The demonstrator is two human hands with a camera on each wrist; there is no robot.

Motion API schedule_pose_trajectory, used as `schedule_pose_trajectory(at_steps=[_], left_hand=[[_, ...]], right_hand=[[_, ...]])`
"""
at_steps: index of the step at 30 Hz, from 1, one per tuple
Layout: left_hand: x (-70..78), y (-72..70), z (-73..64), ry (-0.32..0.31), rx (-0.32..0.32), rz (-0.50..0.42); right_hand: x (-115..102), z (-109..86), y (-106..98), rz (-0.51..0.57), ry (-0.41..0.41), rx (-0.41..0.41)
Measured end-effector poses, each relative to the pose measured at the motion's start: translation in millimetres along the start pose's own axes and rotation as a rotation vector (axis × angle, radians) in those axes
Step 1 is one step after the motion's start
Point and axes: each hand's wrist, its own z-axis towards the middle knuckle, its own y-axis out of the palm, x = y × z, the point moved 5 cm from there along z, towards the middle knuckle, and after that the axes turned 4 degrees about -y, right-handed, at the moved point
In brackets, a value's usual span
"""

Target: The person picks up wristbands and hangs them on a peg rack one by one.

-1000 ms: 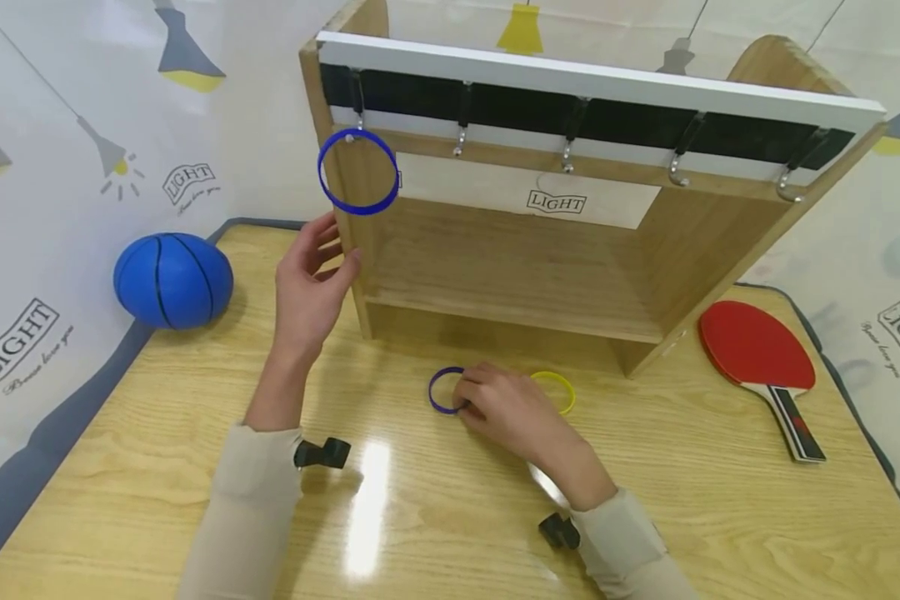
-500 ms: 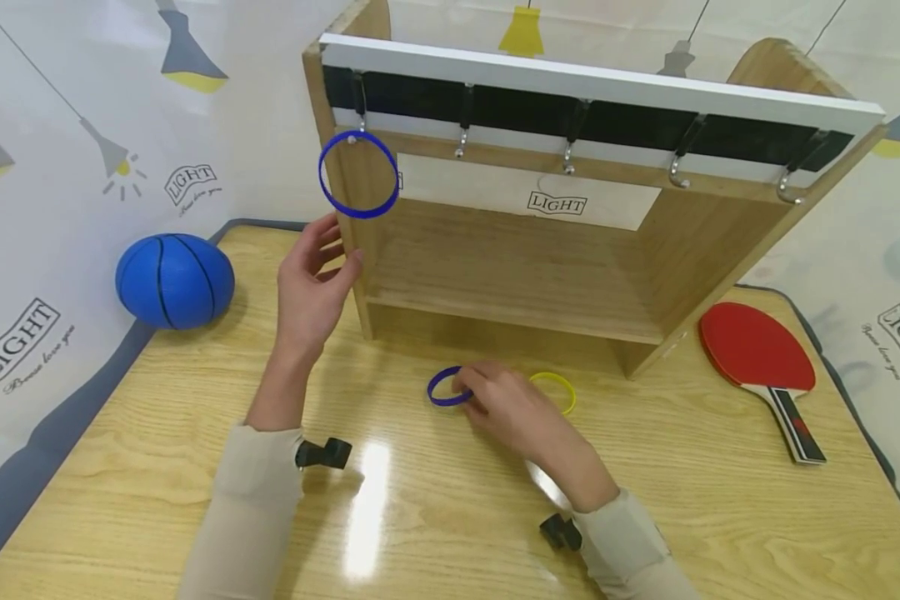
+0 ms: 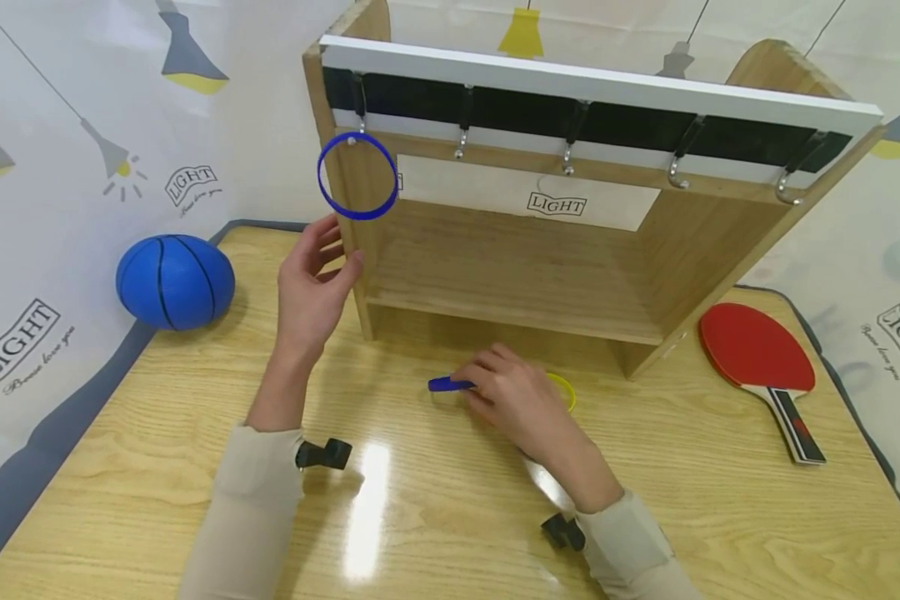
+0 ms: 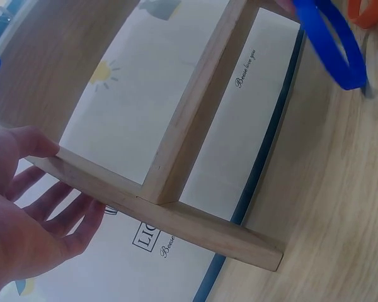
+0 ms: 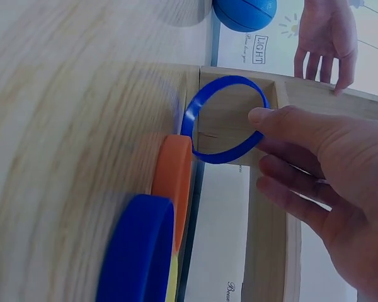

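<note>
Raised from lying flat on the tabletop [image 3: 412, 508] a second ago, the thin blue plastic ring [image 3: 445, 384] now shows almost edge-on in the head view, and our right hand [image 3: 513, 396] has tilted up slightly with it. We hold that ring by its near side in a narrow pinch: the right wrist view shows our thumb on its front and our fingers bent behind, palm turned inward. Our right forearm reaches in diagonally from the near right, wrist low. The held ring is just above the tabletop, in front of the light wooden rack [image 3: 510, 258], well in from both side edges.

Our left hand [image 3: 311, 283] has stayed at the rack's left side panel, thumb on its front edge and fingers spread against its outer face, gripping the panel; that forearm rises nearly straight from the near left.

Beside our right hand a yellow plastic ring [image 3: 570, 389] lies on the tabletop; an orange plastic ring [image 5: 172, 179] and another blue ring [image 5: 135, 251] show in the right wrist view. A hanging blue ring [image 3: 360, 215] is on the leftmost hook. Near the tabletop's far left corner sits a blue rubber basketball [image 3: 174, 283]; toward its right edge lies a red table tennis paddle [image 3: 761, 350].
</note>
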Motion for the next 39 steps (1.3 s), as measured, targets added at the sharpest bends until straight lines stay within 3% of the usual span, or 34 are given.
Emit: schedule_pose_trajectory(at_steps=[4, 11, 18, 27, 34, 39], left_hand=[[-2.9, 0.0, 1.3, -0.001, 0.002, 0.001], [-29.9, -2.7, 11.1, 0.014, 0.001, -0.005], [-32.1, -6.5, 10.8, -0.001, 0.010, 0.010], [-32.2, -8.4, 9.5, -0.005, 0.022, 0.002], [-32.1, -5.8, 11.0, -0.008, 0.025, -0.009], [-23.8, -1.5, 8.4, -0.024, 0.025, -0.020]], right_hand=[[0.6, 0.9, 0.0, -0.012, 0.007, -0.003], [0.7, 0.2, -1.9, -0.023, 0.023, 0.028], [-1.5, 3.1, -6.0, 0.055, 0.068, 0.044], [-3.7, 10.5, -42.0, 0.498, 0.119, 0.225], [-1.6, 30.7, -84.1, 0.909, 0.236, 0.337], [0.5, 52.8, -111.2, 1.232, 0.298, 0.540]])
